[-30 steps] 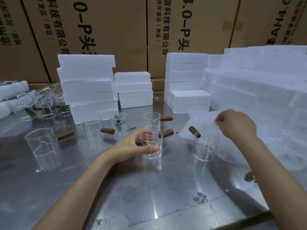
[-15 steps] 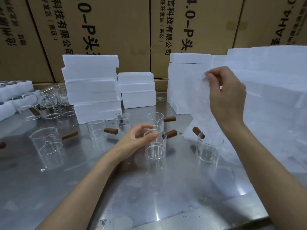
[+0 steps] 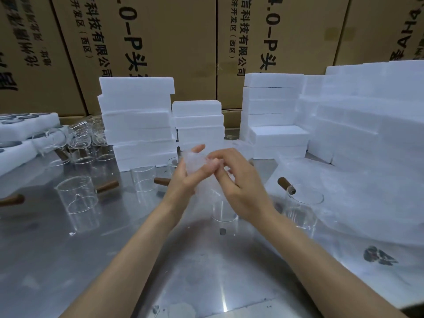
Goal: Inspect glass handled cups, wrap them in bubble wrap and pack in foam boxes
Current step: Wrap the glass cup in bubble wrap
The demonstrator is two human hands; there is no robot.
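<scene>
Head camera view, looking down at a shiny metal table [image 3: 96, 267]. In the middle of the frame, two bare hands meet above the table. The left hand [image 3: 183, 177] and right hand [image 3: 238, 187] both hold a piece of clear bubble wrap [image 3: 197, 162] between them, fingers curled and pinching it; the wrap is blurred. Just below the hands a glass cup [image 3: 223, 211] stands upright on the table. Another glass cup with a brown handle [image 3: 302, 203] stands at right of centre, beside a loose pile of bubble wrap sheets [image 3: 367, 203]. More handled cups [image 3: 76, 196] stand at left. Stacks of white foam boxes [image 3: 137, 120] line the back, in front of brown cartons [image 3: 160, 42].
</scene>
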